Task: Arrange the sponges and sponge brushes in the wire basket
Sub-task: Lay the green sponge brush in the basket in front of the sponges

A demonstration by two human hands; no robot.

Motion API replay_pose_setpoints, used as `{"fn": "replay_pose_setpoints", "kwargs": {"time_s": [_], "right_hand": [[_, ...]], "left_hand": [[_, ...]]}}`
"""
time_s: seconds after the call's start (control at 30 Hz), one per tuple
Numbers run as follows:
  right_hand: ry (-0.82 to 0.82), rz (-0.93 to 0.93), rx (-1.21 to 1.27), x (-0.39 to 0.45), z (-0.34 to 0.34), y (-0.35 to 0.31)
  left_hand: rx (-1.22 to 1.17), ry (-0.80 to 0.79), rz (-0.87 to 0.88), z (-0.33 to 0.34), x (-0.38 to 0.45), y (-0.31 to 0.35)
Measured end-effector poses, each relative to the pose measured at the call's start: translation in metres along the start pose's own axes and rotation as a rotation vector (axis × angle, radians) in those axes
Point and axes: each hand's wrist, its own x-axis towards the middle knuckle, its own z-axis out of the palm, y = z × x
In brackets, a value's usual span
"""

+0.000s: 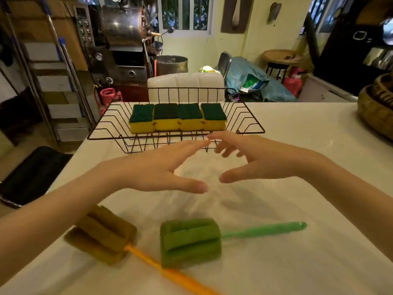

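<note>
Four yellow, green-topped sponges (178,117) line the wire basket (251,124) beyond the empty, spread left hand (148,167) and right hand (261,160).

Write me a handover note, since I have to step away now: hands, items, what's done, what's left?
Left hand and right hand: both open and empty, hovering near the wire basket.
Done: four yellow-and-green sponges sit side by side in the basket.
Left: the orange sponge brush and the green sponge brush lie on the white table, nearer the person than the basket. Place both in the basket.
</note>
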Motion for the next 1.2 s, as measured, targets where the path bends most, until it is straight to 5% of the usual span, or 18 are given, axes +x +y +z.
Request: {"fn": "replay_pose_setpoints", "kwargs": {"time_s": [0.2,0.47,0.9,1.2], "right_hand": [[-0.314,0.081,-0.1,-0.033,0.026,0.006],[-0.369,0.105,-0.134,-0.049,0.041,0.008],[-0.196,0.115,-0.141,-0.038,0.024,0.017],[0.098,-0.012,-0.127,-0.007,-0.024,0.003]], "left_hand": [[-0.001,-0.131,-0.033,0.037,-0.025,0.009],[0.108,-0.097,-0.043,0.053,-0.036,0.021],[0.028,0.009,-0.054,0.03,-0.02,0.01],[0.046,0.267,-0.061,-0.038,-0.017,-0.005]]}}
